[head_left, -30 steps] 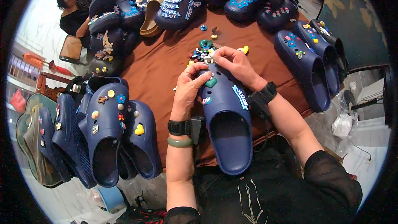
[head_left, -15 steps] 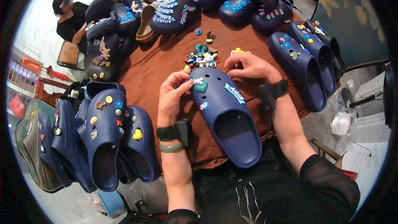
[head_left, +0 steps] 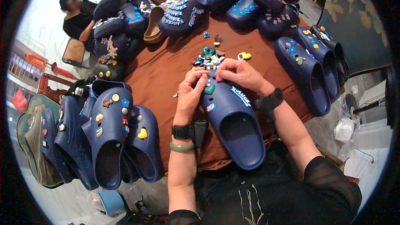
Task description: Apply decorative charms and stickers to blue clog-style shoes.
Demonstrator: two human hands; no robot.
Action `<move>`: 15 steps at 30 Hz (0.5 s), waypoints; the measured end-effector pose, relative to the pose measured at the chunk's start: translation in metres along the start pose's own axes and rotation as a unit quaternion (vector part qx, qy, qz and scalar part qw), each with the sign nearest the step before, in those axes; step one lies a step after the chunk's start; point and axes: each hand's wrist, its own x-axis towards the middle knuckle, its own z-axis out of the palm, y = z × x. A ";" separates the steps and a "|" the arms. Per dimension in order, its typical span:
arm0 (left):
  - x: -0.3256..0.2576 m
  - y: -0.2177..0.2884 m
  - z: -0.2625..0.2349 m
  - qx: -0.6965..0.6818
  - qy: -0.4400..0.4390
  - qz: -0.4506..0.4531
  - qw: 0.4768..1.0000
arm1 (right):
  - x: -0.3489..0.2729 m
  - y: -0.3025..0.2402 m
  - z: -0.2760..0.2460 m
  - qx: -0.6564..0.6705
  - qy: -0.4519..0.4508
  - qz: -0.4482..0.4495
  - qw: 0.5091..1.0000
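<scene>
A navy clog point(head_left: 236, 110) lies in front of me, its open heel toward my body. On its upper are a green heart charm point(head_left: 209, 88), a white-and-blue lettered banner charm point(head_left: 241, 96) and a round swirl charm point(head_left: 211, 107). My left hand point(head_left: 192, 89) is closed at the left of the toe, thumb and forefinger together against the shoe. My right hand point(head_left: 241, 74) pinches a small pink shoe charm point(head_left: 218, 78) over the toe. Just beyond lies a pile of mixed charms point(head_left: 209, 61), partly hidden by my fingers.
Several charm-decorated navy clogs point(head_left: 110, 133) stand at the left, others point(head_left: 302, 68) at the right. More clogs point(head_left: 181, 18) are heaped along the far side of the brown cloth point(head_left: 154, 73). A yellow charm point(head_left: 246, 55) lies beyond my right hand. A person point(head_left: 77, 16) sits at far left.
My right hand has moved left onto the clog's toe, and a pink charm now shows in its fingers. My left hand has shifted from beside the green heart charm up toward the toe.
</scene>
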 end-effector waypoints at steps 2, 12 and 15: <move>0.005 -0.009 0.002 0.038 0.018 0.004 0.999 | 0.002 0.004 0.011 -0.001 0.053 -0.009 0.999; 0.013 -0.006 0.006 0.042 -0.004 -0.074 0.996 | 0.002 0.017 0.016 -0.049 0.131 -0.020 0.990; 0.014 -0.003 0.004 0.045 -0.001 -0.107 0.993 | 0.003 0.014 0.018 -0.056 0.130 -0.043 0.989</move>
